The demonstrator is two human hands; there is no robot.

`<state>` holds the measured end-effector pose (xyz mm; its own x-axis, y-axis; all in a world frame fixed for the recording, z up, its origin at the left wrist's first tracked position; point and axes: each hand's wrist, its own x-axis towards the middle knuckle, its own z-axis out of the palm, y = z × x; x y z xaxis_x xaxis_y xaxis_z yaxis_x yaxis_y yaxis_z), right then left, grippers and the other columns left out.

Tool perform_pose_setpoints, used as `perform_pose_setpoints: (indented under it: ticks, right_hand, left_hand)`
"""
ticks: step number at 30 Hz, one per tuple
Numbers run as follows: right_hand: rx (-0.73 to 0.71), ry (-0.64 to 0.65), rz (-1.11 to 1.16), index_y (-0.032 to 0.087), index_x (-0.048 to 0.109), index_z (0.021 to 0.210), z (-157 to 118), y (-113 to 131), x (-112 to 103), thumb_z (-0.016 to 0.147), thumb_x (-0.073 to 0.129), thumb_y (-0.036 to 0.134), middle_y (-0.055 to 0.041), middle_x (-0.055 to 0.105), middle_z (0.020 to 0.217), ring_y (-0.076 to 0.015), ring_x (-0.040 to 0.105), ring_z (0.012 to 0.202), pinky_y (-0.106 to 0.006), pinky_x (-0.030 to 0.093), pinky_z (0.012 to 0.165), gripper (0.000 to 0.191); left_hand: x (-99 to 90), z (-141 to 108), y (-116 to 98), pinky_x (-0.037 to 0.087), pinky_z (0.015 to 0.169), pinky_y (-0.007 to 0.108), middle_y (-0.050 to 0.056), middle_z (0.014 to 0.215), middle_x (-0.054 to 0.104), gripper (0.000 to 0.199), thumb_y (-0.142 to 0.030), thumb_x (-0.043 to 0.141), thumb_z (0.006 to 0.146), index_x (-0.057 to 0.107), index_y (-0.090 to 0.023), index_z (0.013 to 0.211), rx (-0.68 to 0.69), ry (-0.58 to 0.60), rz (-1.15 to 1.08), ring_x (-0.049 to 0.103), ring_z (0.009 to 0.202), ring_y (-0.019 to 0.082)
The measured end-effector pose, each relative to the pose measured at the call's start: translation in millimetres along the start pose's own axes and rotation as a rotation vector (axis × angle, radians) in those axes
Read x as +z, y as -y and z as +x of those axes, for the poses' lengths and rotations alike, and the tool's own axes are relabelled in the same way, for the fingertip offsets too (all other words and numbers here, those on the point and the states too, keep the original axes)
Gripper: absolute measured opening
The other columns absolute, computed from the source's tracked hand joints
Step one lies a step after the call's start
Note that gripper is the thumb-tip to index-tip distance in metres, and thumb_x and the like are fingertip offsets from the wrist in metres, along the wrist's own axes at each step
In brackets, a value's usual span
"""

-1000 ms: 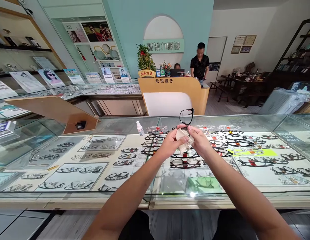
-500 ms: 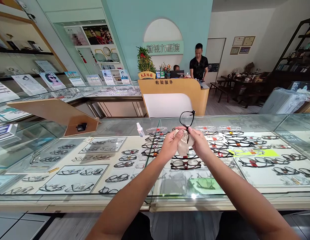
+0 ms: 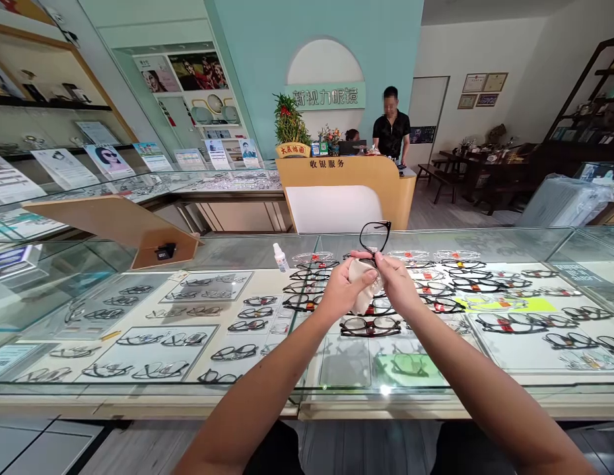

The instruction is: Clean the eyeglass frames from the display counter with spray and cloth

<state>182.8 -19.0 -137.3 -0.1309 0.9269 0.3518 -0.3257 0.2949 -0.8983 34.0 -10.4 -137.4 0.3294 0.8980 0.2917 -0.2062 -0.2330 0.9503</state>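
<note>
Above the glass counter, my left hand (image 3: 342,287) is closed on a pale cloth (image 3: 364,298), its thumb lying over the cloth. My right hand (image 3: 397,282) pinches the black-framed glasses (image 3: 375,236), touching the cloth at its left side. One rim of the glasses stands up above my fingers; the other lens is hidden by the cloth and hands. A small white spray bottle (image 3: 279,257) stands on the glass to the left of my hands.
The glass display counter (image 3: 307,390) holds rows of glasses under its top. A wooden-framed mirror or stand (image 3: 113,221) leans at the left. Beyond are a cashier desk (image 3: 396,191) and a person (image 3: 391,128) in black standing behind it.
The left thumb has shifted right across the cloth, and the cloth is folded differently. The glasses appear slightly farther right and turned a little. The whole view has shifted slightly.
</note>
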Motion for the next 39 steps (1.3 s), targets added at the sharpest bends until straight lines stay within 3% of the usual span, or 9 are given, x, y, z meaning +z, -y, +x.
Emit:
perform_pose_setpoints:
  ticks: [4, 8, 14, 20, 25, 30, 39]
  right_hand:
    - [-0.059, 0.022, -0.09, 0.03, 0.09, 0.108, -1.2, 1.4, 0.6, 0.096, 0.069, 0.069, -0.0065, 0.082, 0.127, -0.0331, 0.07, 0.129, -0.047, 0.044, 0.121, 0.046]
    - [-0.014, 0.012, 0.005, 0.029, 0.089, 0.109, 2.0, -0.7, -3.9, 0.095, 0.071, 0.064, -0.0065, 0.083, 0.125, -0.0327, 0.073, 0.123, -0.045, 0.053, 0.11, 0.042]
    - [0.063, -0.066, 0.105, 0.026, 0.088, 0.102, 6.0, 2.7, -6.4, 0.093, 0.074, 0.064, -0.0083, 0.085, 0.12, -0.0315, 0.076, 0.116, -0.043, 0.059, 0.099, 0.042]
    - [0.083, -0.088, 0.118, 0.028, 0.089, 0.105, 4.0, 1.0, -2.4, 0.089, 0.079, 0.063, -0.0066, 0.084, 0.124, -0.0288, 0.077, 0.109, -0.037, 0.06, 0.087, 0.039]
    - [0.036, -0.037, 0.024, 0.029, 0.089, 0.108, 2.1, -4.9, -3.3, 0.093, 0.076, 0.064, -0.0055, 0.083, 0.126, -0.0277, 0.075, 0.105, -0.04, 0.057, 0.093, 0.04]
    - [0.018, -0.004, -0.022, 0.028, 0.089, 0.108, 2.7, -8.3, -6.0, 0.094, 0.074, 0.064, -0.0067, 0.085, 0.118, -0.0309, 0.075, 0.108, -0.042, 0.057, 0.089, 0.042]
    - [-0.008, -0.075, -0.063, 0.032, 0.089, 0.107, 7.9, -7.1, -13.3, 0.093, 0.076, 0.063, -0.0047, 0.083, 0.121, -0.0298, 0.071, 0.119, -0.046, 0.05, 0.111, 0.037]
  left_hand:
    - [1.9, 1.1, 2.2, 0.044, 0.072, 0.026, 0.004, 0.09, 0.07, 0.058, -0.07, 0.082, 0.083, 0.073, -0.016, 0.102, 0.091, -0.078, 0.05, 0.057, 0.076, 0.015]
    - [-2.1, 1.3, 2.9, 0.039, 0.066, 0.027, 0.0, 0.071, 0.058, 0.061, -0.077, 0.068, 0.091, 0.068, -0.016, 0.086, 0.073, -0.029, 0.09, 0.047, 0.065, 0.013]
    - [-5.3, -0.5, -0.6, 0.047, 0.073, 0.028, 0.005, 0.093, 0.068, 0.061, -0.069, 0.074, 0.09, 0.07, -0.015, 0.119, 0.038, 0.135, 0.11, 0.059, 0.078, 0.017]
    - [-4.7, -0.9, 2.2, 0.05, 0.071, 0.027, 0.004, 0.092, 0.069, 0.062, -0.056, 0.088, 0.082, 0.066, -0.015, 0.123, -0.01, 0.072, 0.087, 0.059, 0.075, 0.016]
    - [-3.8, -0.1, 3.5, 0.046, 0.067, 0.026, 0.003, 0.085, 0.068, 0.057, -0.061, 0.084, 0.084, 0.071, -0.015, 0.115, 0.055, -0.053, 0.099, 0.056, 0.071, 0.014]
    - [-1.3, 0.9, 1.6, 0.042, 0.066, 0.026, 0.001, 0.077, 0.064, 0.058, -0.072, 0.075, 0.088, 0.073, -0.015, 0.102, 0.109, -0.132, 0.125, 0.052, 0.069, 0.014]
    - [-6.8, 6.3, 4.4, 0.045, 0.074, 0.026, 0.003, 0.086, 0.069, 0.066, -0.078, 0.072, 0.087, 0.074, -0.015, 0.106, 0.064, 0.0, 0.07, 0.057, 0.078, 0.015]
